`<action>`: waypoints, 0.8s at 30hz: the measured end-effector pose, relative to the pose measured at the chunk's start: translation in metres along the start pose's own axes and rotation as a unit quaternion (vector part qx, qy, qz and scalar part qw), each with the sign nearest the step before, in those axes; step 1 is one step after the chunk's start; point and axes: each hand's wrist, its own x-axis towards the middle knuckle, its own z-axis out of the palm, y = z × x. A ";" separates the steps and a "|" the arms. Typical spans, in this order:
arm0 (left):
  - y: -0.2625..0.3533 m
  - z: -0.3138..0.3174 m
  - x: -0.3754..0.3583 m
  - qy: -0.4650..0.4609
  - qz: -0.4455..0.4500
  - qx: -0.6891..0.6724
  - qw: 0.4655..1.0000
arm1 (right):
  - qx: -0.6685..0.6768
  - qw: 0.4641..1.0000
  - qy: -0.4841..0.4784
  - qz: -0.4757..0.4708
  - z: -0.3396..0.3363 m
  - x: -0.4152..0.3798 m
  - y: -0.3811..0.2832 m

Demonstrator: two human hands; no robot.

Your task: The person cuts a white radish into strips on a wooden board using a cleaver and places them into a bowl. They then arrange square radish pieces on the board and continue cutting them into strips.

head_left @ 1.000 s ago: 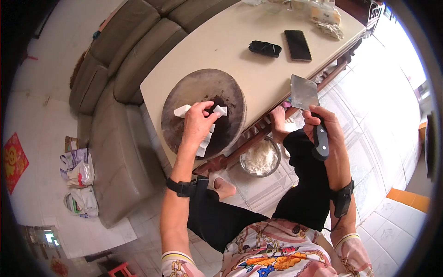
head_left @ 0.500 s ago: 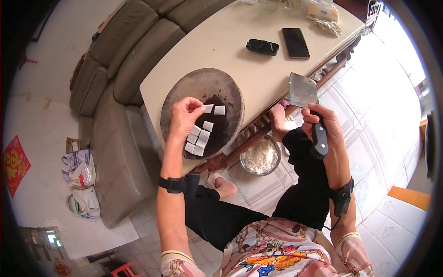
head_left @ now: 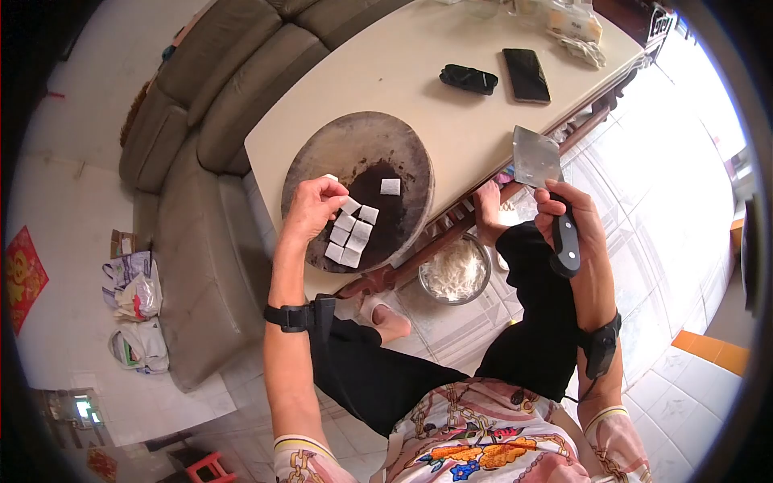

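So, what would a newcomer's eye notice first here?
Probably the small white square pieces clustered on the round, brown wooden board, where the left hand touches one. Then perhaps the broad, black-handled metal cleaver in the right hand, beside the table's edge.

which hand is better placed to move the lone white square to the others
Likely the left hand, at the grouped squares on the round board, near the lone square. The right hand holds a cleaver, off the board.

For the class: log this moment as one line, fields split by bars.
left hand: touching white piece beside other squares | right hand: gripping cleaver, off round board | lone square: flat on board
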 end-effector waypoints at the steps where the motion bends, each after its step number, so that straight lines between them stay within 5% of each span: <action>1: -0.002 0.001 0.001 0.002 0.003 0.003 1.000 | -0.001 1.000 0.000 0.000 0.000 0.001 0.000; 15: -0.001 0.014 -0.004 0.044 -0.032 0.132 0.990 | -0.012 1.000 0.005 0.007 -0.002 0.001 -0.002; 18: 0.005 0.021 -0.008 0.116 0.034 0.225 0.967 | -0.008 0.999 -0.021 0.023 -0.013 0.007 -0.003; 24: 0.031 0.055 -0.003 0.122 0.114 0.158 0.973 | -0.016 1.000 -0.007 0.004 -0.006 0.001 -0.002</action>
